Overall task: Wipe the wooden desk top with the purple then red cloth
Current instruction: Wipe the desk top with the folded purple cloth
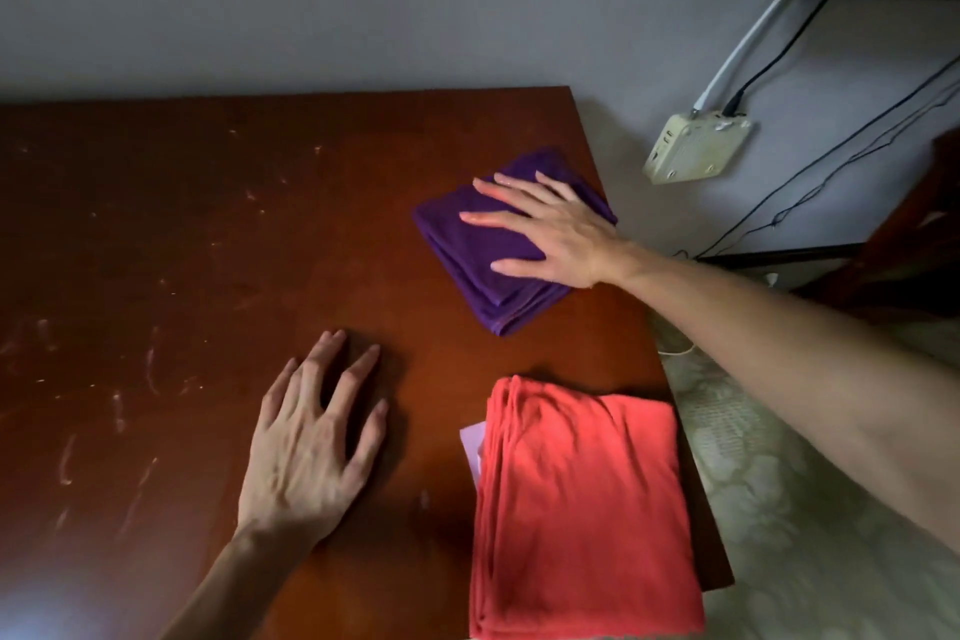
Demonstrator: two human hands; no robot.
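- On the scuffed reddish-brown wooden desk top [182,234], at two o'clock, the folded purple cloth [467,250] is lying; the right hand [545,229] is pressing it, fingers straight.
- At five o'clock, the folded red cloth [582,509] is lying untouched.
- At six o'clock, the left hand [311,447] is resting on bare wood, fingers spread, holding nothing.

Count, head view:
- 1 reddish-brown wooden desk top [208,250], scuffed with pale marks
- 2 folded cloths on it: 1 purple terry cloth [467,250], 1 red cotton cloth [582,509]
- 1 pale pink paper corner [474,442] sticking out from under the red one
- 2 bare hands: left hand [311,447], right hand [550,229]
- 1 cream plastic box [693,148] on the wall
- 2 leads plugged into it: 1 white cable [737,49], 1 black cable [774,60]
- Thinner dark wires further right: too tangled to count.
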